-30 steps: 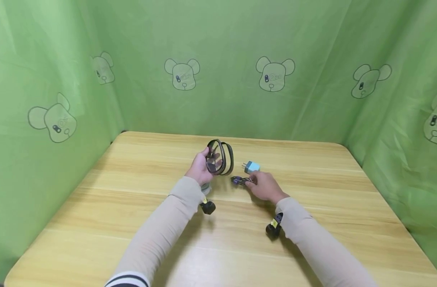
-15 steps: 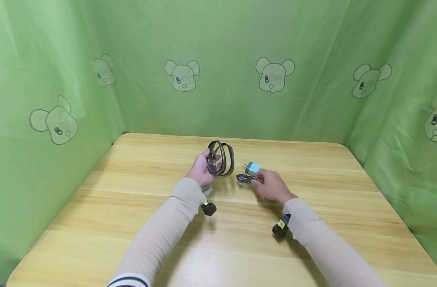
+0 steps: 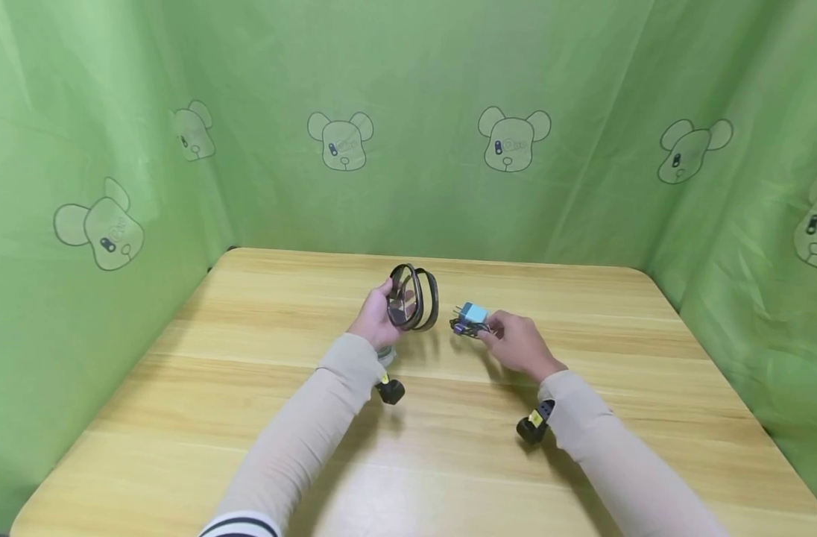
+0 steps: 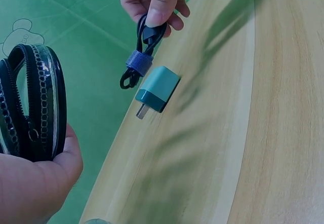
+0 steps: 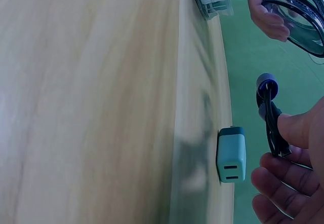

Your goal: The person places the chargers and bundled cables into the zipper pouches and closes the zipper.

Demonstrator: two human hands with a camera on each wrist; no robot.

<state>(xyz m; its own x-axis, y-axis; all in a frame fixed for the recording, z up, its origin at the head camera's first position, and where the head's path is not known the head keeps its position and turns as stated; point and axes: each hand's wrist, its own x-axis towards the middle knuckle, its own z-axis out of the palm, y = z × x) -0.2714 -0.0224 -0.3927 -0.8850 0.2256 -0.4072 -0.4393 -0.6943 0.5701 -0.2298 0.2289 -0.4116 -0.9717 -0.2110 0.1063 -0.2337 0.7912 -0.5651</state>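
My left hand (image 3: pixel 373 322) holds a small clear zip case with black edging (image 4: pixel 58 97), raised over the table and gaping toward the right. Between thumb and fingers, my right hand (image 3: pixel 519 344) pinches a folded black charging cable (image 5: pixel 272 125), bundled by a purple strap (image 4: pixel 139 63). In the head view the cable overlaps the light-blue plug charger (image 3: pixel 475 313), which lies on the table with its two prongs facing left. Two slots show in the charger's end face in the right wrist view.
A clear zip pouch (image 5: pixel 210 0) lies on the table, mostly hidden under my left wrist in the head view. The wooden table (image 3: pixel 247 418) is bounded by green curtains (image 3: pixel 422 209) at the back and sides. Small black cameras (image 3: pixel 532 427) hang from both wrists.
My right hand has moved to the right and slightly away, carrying the bundled cable from in front of the charger up against it in view. The left hand with the case stays nearly still.
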